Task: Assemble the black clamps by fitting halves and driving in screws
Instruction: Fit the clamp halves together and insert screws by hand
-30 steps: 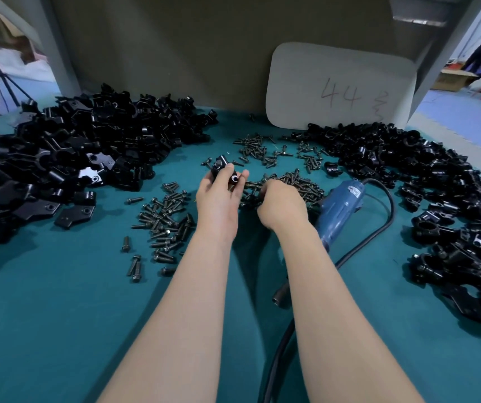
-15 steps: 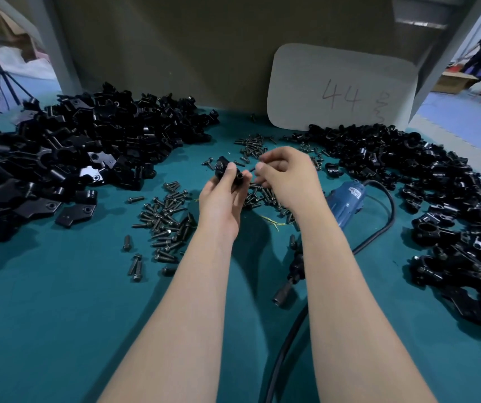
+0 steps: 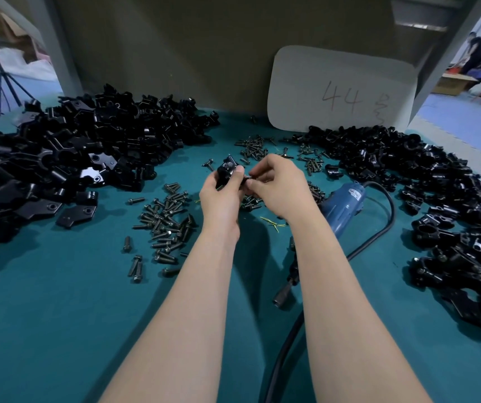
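Observation:
My left hand (image 3: 220, 196) grips a black clamp (image 3: 225, 169) above the middle of the teal table. My right hand (image 3: 280, 186) pinches a dark screw (image 3: 247, 178) at its fingertips, right beside the clamp. Loose screws (image 3: 166, 219) lie scattered to the left of my hands, and more screws (image 3: 252, 148) lie behind them. A big heap of black clamp halves (image 3: 82, 146) covers the left side. Another pile of black clamps (image 3: 437, 205) runs along the right.
A blue electric screwdriver (image 3: 342, 207) lies on the table (image 3: 44, 330) just right of my right forearm, its black cable (image 3: 384, 222) looping round to the front. A white card marked 44 (image 3: 341, 88) leans on the back wall. A person stands far off at the upper right.
My right hand rose from the screw pile by the screwdriver with a screw and moved left to the clamp. My left hand kept hold of the clamp.

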